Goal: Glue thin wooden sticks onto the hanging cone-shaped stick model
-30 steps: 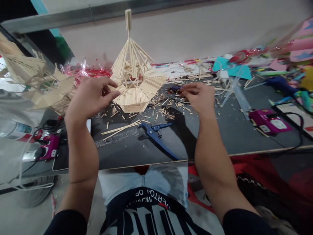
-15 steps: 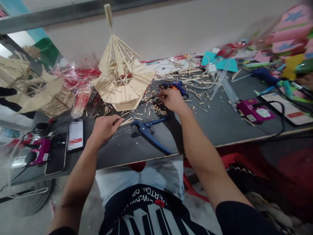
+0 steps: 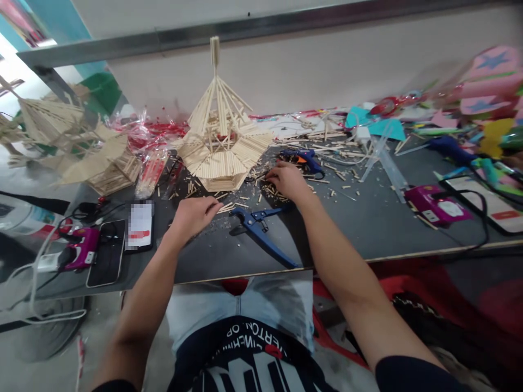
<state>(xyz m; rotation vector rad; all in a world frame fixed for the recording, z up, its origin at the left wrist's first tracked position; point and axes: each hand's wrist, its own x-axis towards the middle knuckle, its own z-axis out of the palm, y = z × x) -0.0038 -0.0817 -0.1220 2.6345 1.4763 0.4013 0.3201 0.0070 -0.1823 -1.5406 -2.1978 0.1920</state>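
My left hand [image 3: 195, 219] rests on the dark table with its fingers curled together. Whatever may be in them is too small to make out. Just beyond its fingertips lie a few thin wooden sticks [image 3: 226, 208]. My right hand [image 3: 289, 182] is bent down over a heap of short cut stick pieces [image 3: 273, 191], fingers drawn together; I cannot see what they pinch. Between my hands lies a blue-handled cutter [image 3: 265, 239]. A blue glue gun [image 3: 307, 160] is just behind my right hand. Behind the heap stands a pagoda-like stick model [image 3: 223, 163].
Another stick model [image 3: 110, 169] stands at the left, near a bag of sticks [image 3: 152, 173]. Two phones, one with a lit screen [image 3: 139, 223], lie by a magenta power adapter [image 3: 84, 247]. At the right are a second magenta adapter [image 3: 437, 204] and a tablet [image 3: 490, 204].
The camera view has shifted, so the scene sits further right and lower. Against the table, my right hand has moved slightly left over the stick pieces. My left hand stays about where it was.
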